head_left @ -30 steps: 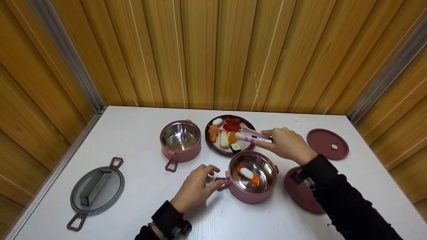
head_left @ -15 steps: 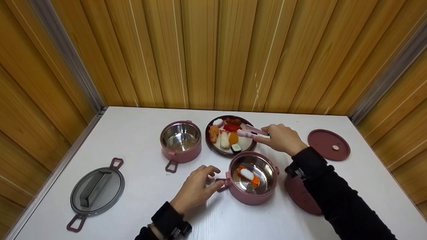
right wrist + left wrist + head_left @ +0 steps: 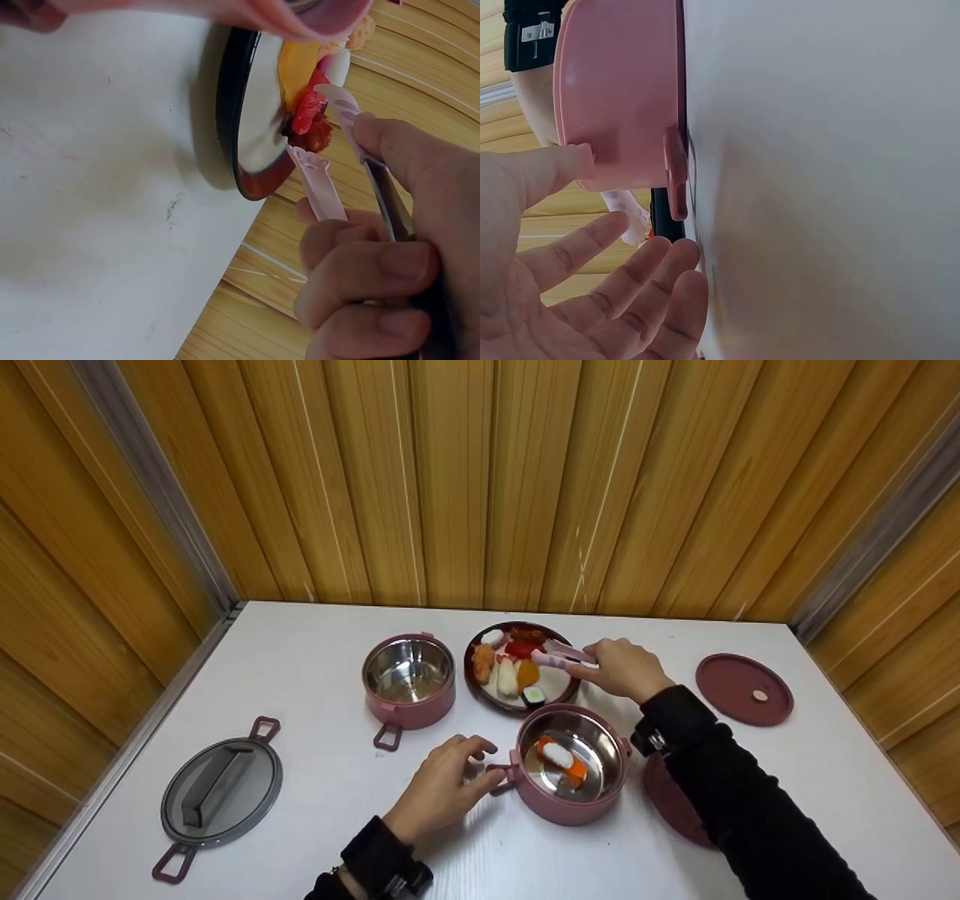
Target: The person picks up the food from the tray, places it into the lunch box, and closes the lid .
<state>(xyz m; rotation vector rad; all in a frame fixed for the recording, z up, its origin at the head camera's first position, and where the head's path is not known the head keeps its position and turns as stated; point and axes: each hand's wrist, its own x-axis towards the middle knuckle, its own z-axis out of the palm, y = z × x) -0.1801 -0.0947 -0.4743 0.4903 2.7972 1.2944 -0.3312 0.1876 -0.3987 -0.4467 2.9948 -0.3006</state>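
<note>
My right hand (image 3: 626, 669) holds pink tongs (image 3: 553, 660) over the right side of a dark-rimmed plate (image 3: 556, 684). In the right wrist view the two tong arms (image 3: 321, 187) stand apart, tips near a red food piece (image 3: 307, 111). The plate also bears a yellow piece (image 3: 527, 673), a sushi roll (image 3: 533, 697) and several other toy foods. My left hand (image 3: 442, 784) is beside the near pink pot (image 3: 566, 808), fingers loosely bent, thumb touching the lug (image 3: 587, 162) on its side. An orange and white food piece (image 3: 559, 755) lies inside that pot.
A second pink pot (image 3: 412, 714) with a steel inside stands left of the plate. Far left lies a grey lid (image 3: 251, 799) with a raised handle. One maroon lid (image 3: 731, 682) is at the right; another maroon lid (image 3: 670, 802) lies partly under my right forearm.
My right hand and forearm have shifted a little left and away from me, with the tongs staying over the plate's right side. My left hand keeps its place by the near pot.
</note>
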